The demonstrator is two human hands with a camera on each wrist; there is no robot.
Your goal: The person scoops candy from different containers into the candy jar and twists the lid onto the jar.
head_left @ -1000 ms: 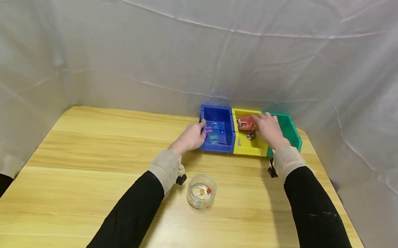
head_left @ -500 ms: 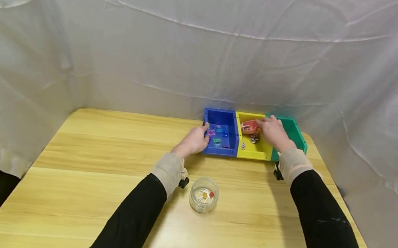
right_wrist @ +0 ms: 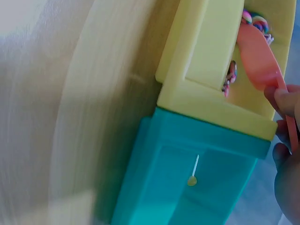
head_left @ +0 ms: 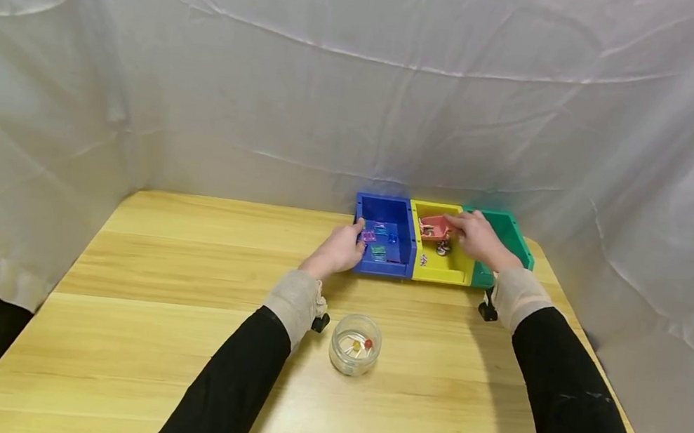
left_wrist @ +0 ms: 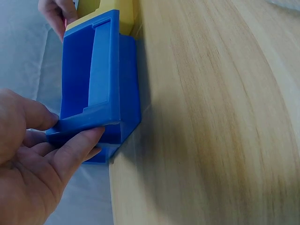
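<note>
Pink scoop (head_left: 435, 227) in far yellow bin (head_left: 443, 272) over small blurry items, pinched by right hand (head_left: 479, 239). Left hand (head_left: 339, 249) grips blue bin (head_left: 382, 268) holding clips. Green bin (head_left: 513, 232): one pin. Jar (head_left: 355, 344) contents unclear.

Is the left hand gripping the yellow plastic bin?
No, the left hand holds the corner of the blue plastic bin, while the yellow plastic bin sits beyond it.

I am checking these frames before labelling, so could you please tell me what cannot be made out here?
- Small pieces in the blue bin: head view, too small to identify.
- Contents of the clear jar: head view, too small.
- Right hand: right wrist view, cut off by the edge.
- Green bin interior: head view, largely hidden by the right hand.
</note>
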